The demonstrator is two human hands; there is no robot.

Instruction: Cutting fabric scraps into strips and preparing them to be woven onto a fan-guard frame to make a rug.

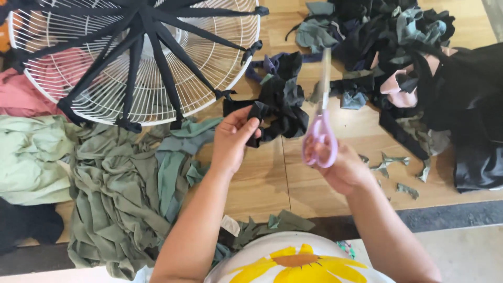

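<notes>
My left hand (233, 137) pinches the end of a black fabric strip (280, 102) that lies bunched on the wooden table (272, 178). My right hand (343, 167) grips lilac-handled scissors (320, 139), blades pointing away from me toward the fabric heap. The blades sit just right of the black strip, apart from it. A white wire fan guard (131, 57) lies at the upper left, with black fabric strips tied across it like spokes.
Olive green strips (120, 194) pile at the left, beside pale green cloth (26, 157) and pink cloth (21, 97). A heap of dark, grey and pink scraps (387, 47) fills the upper right, with black cloth (471, 120) at the right edge. Small green offcuts (393, 162) lie near my right hand.
</notes>
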